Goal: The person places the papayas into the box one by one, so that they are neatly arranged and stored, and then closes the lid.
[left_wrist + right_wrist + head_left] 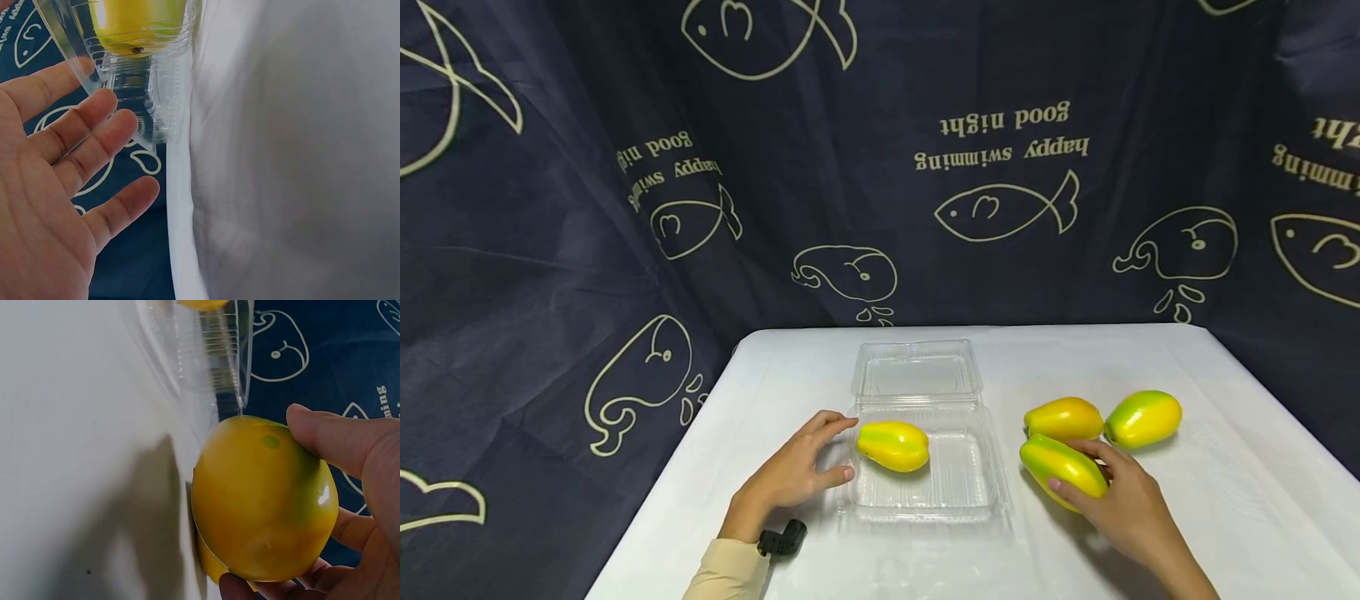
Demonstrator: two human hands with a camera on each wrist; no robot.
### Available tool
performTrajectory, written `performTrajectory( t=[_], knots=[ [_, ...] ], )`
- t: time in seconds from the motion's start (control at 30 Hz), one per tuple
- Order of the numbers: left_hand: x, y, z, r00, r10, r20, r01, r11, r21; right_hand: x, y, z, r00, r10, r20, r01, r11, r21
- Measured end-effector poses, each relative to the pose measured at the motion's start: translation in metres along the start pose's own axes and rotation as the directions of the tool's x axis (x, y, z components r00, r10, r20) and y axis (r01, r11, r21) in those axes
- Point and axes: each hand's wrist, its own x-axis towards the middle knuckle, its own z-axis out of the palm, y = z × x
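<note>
A yellow-green papaya (pixel 1063 468) is in my right hand (pixel 1123 504), thumb on the near side and fingers round the far side. The right wrist view shows the rounded yellow end of this papaya (pixel 262 500) close up. My left hand (pixel 801 467) is at the left edge of the clear plastic clamshell box (pixel 992 500), fingers spread and nothing in its grasp. In the left wrist view the fingertips (pixel 125 125) overlap the box's side wall. Another papaya (pixel 893 446) lies in the left part of the box's base.
Behind the held papaya lie an orange-yellow papaya (pixel 1067 417) and, to its right, a green-yellow papaya (pixel 1144 418). The box's lid (pixel 917 375) is folded back, away from me. A white cloth (pixel 797 367) covers the table, with a dark patterned curtain (pixel 880 167) around it.
</note>
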Motion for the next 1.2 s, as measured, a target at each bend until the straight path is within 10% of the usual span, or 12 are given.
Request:
performTrajectory(
  t=[1.2],
  knots=[
    [-0.001, 0.000, -0.001, 1.000, -0.006, 0.006, 0.006, 1.000, 0.015, 0.027, -0.047, 0.002, 0.987, -0.127, -0.100, 0.134, 0.989, 0.066]
  ],
)
